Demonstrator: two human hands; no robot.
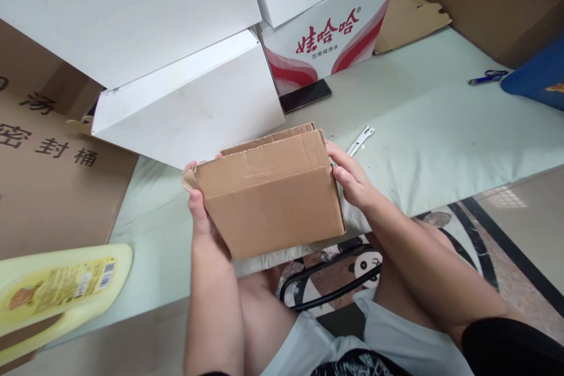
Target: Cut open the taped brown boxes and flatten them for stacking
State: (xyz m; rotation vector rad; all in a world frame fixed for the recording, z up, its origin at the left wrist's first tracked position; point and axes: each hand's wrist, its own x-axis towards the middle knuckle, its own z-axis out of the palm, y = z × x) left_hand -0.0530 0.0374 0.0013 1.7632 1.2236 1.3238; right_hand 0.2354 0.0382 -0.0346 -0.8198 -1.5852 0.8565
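A small brown cardboard box (271,205) is tilted toward me at the front edge of the cloth-covered surface, its top flaps standing up. My left hand (198,202) grips its left end, with the thumb on the near side. At the right end, my right hand (350,176) is closed around the box's edge. The box's inside is hidden behind the near flap. Just beyond my right hand lies a white utility knife (361,140).
White boxes (189,111) are stacked behind, beside a red-and-white carton (330,35). A black phone (305,96) lies before that carton. A yellow bottle (66,288) is at left, a large brown carton (57,188) behind it. Blue scissors (487,77) and a blue container (537,76) are at right.
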